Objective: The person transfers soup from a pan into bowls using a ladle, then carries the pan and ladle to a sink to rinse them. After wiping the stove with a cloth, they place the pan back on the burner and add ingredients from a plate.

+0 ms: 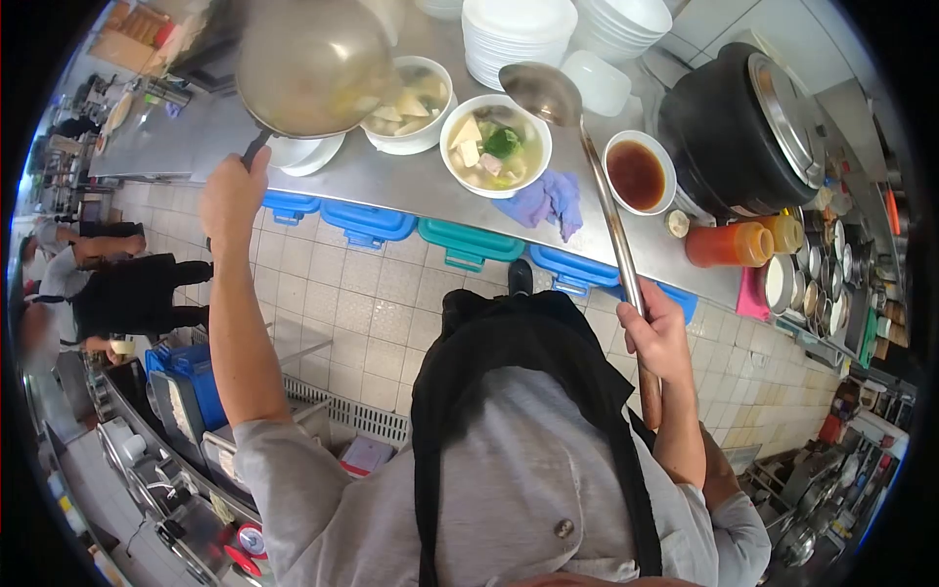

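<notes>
My left hand [233,201] grips the dark handle of a wok [308,64], which is tilted over the steel counter beside a bowl of soup [409,106]. Steam blurs what lies inside the wok. In my right hand [657,333] is the long handle of a ladle [540,93]. Its bowl hangs above the counter, near the rim of a second soup bowl [496,147] with tofu-like pieces, greens and broth. A purple cloth [548,203] lies at that bowl's right. White dishes [305,153] sit partly under the wok.
Stacked white bowls [518,37] stand at the back. To the right are a bowl of brown sauce [638,173], a black lidded cooker [729,127] and an orange squeeze bottle [726,245]. Blue and green lidded bins [468,245] sit below the counter. Other people [127,284] are at the far left.
</notes>
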{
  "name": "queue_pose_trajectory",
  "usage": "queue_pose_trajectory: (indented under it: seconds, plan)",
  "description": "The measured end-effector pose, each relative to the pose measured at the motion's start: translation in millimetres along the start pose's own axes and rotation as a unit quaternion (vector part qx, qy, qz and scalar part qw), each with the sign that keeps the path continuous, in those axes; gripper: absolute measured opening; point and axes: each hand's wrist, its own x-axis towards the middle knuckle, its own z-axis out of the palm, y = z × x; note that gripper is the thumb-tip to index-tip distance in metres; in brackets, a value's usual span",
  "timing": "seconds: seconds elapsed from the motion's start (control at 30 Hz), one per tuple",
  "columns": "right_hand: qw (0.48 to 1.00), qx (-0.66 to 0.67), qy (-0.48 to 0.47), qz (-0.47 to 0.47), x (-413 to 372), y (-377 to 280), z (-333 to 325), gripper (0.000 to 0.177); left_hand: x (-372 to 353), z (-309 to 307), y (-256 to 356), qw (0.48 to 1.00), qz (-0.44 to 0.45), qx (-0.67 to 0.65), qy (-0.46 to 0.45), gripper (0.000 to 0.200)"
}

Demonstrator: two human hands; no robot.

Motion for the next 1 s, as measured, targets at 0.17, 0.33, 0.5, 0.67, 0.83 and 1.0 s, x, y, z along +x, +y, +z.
queue_pose_trajectory:
  seconds: [0.17,0.33,0.5,0.67,0.83,1.0]
  plan:
    - [1.0,0.006,-0.002,-0.005,-1.6,1.9,1.4,0.04,8.7,2.7,-7.8,1.0,0.001,-0.017,-0.015,0.062]
    - [1.0,0.012,0.002,-0.017,-1.8,4.8,2.1,0.042,11.9,6.9,-17.2,0.998,-0.008,-0.053,-0.024,0.064]
    - [0.999,0.044,-0.009,-0.016,0.9,3.1,2.2,0.045,18.9,8.0,-27.8,0.996,-0.005,-0.082,-0.027,0.065]
    - [0.998,0.056,-0.004,-0.027,2.0,2.2,6.3,0.045,11.9,3.3,-21.1,0.997,-0.009,-0.079,-0.024,0.063]
    - [0.999,0.022,-0.007,-0.029,1.1,-2.2,10.2,0.044,6.9,5.5,-12.6,0.999,-0.01,-0.039,0.008,0.059]
    - [0.999,0.013,-0.009,-0.031,-1.6,-7.3,14.4,0.041,4.1,7.0,-6.0,0.999,-0.018,-0.025,0.016,0.056]
